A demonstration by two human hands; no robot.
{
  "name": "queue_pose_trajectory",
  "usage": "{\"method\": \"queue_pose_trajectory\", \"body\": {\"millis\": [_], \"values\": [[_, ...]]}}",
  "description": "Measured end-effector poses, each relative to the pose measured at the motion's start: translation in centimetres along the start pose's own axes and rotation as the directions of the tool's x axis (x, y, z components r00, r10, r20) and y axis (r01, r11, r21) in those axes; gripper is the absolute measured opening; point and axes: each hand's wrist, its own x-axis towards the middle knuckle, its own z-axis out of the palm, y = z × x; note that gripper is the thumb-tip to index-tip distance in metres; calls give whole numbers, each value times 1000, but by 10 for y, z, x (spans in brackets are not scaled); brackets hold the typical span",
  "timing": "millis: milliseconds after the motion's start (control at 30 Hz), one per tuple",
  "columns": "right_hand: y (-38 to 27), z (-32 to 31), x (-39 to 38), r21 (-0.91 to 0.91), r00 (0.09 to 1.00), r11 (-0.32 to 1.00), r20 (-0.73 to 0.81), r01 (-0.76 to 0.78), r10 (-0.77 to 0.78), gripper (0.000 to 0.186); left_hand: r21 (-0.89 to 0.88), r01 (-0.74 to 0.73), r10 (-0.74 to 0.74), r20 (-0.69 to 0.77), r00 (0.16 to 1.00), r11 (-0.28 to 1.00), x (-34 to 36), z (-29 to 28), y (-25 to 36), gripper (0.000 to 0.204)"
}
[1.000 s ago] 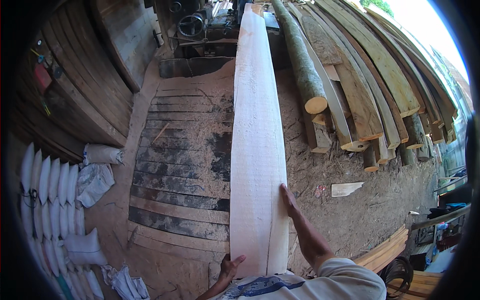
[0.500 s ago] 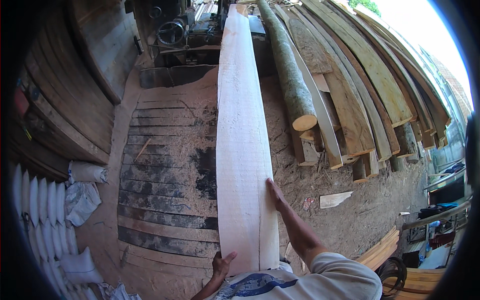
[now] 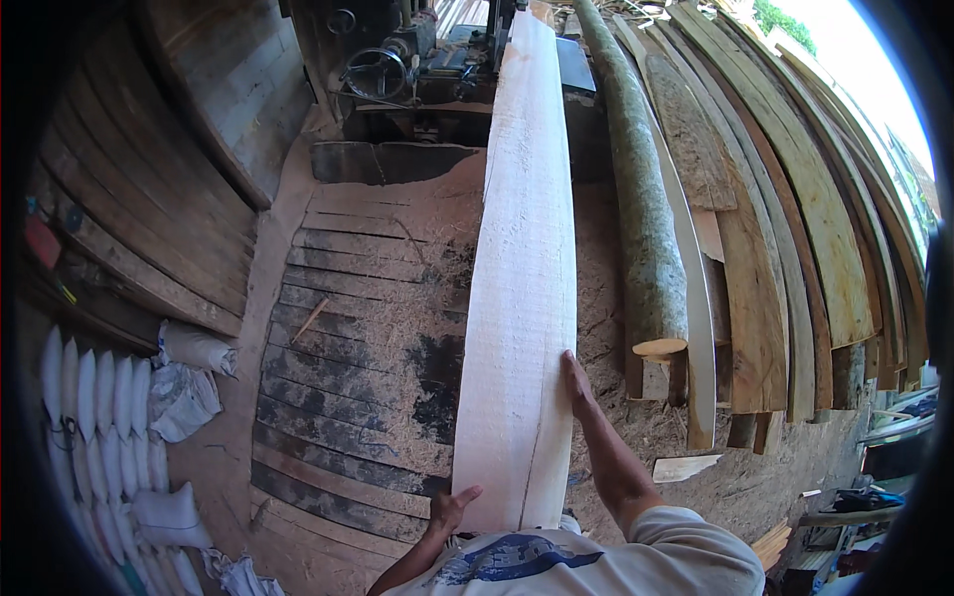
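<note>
A long, pale, freshly sawn plank (image 3: 522, 248) runs straight ahead from my body, with a crack along its near right part. My left hand (image 3: 452, 509) grips its near left edge, thumb on top and the fingers mostly hidden below. Farther up, my right hand (image 3: 578, 382) holds the right edge, its fingers mostly out of sight at the plank's side. At the far end, the plank reaches a dark sawing machine (image 3: 437, 60) with a handwheel (image 3: 376, 75).
To the right lies a bark-covered log (image 3: 651, 228) beside a large stack of rough boards (image 3: 825, 219). Sawdust covers the slatted floor (image 3: 338, 348) at the left. Stuffed white sacks (image 3: 99, 397) line the left wall, and a wood offcut (image 3: 686, 468) lies on the ground.
My view has swung a little leftward and up, so the surroundings sit farther right and lower. Both hands keep their hold on the plank.
</note>
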Motion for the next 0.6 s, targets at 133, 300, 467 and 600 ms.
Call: {"method": "queue_pose_trajectory", "body": {"millis": [133, 300, 467, 600], "values": [[-50, 9, 62, 11, 999, 999, 17, 34, -34, 76, -45, -108, 107, -29, 994, 993, 64, 10, 71, 54], [-98, 10, 157, -37, 998, 998, -34, 55, -56, 78, 10, -152, 153, -30, 988, 988, 150, 20, 133, 56], [-167, 15, 254, -11, 989, 991, -54, 135, -136, 73, -22, 27, -26, 10, 1000, 999, 244, 30, 202, 52], [-229, 19, 319, -194, 966, 959, -117, 205, -230, 71, -44, 43, -43, -14, 999, 998, 318, 42, 248, 48]]}}
